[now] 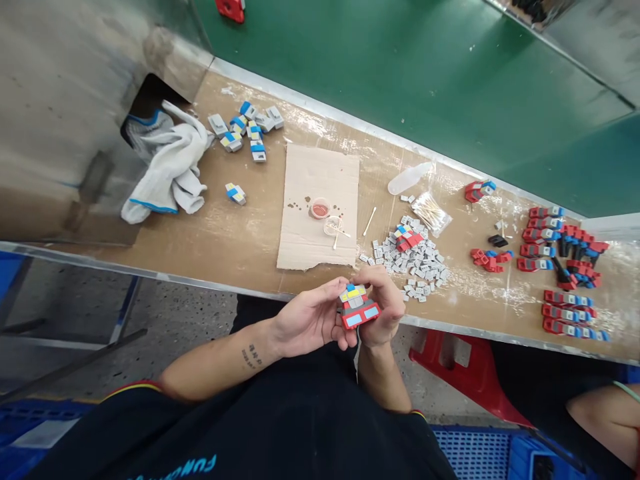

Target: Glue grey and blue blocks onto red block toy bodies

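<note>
Close to my body, just off the table's front edge, both hands hold a small red, grey, blue and yellow toy robot part (356, 308) with light-blue panels on its near side. My right hand (385, 303) curls round its right side. My left hand (313, 317) lies palm up, with thumb and fingertips closed on the left side. The fingers hide parts of it. Beyond my hands, a cardboard sheet (315, 247) carries a small cup of red liquid (320, 208) and a second clear cup (333, 226) with cotton swabs. To the right lies a pile of small grey pieces (425, 263).
Grey-blue parts (253, 130) and white gloves (173, 167) lie at the left. A bag of cotton swabs (431, 213) and a clear bottle (410, 179) lie right of the cardboard. Rows of red toy parts (543, 233) stand far right. Another person's arm (607, 413) shows lower right.
</note>
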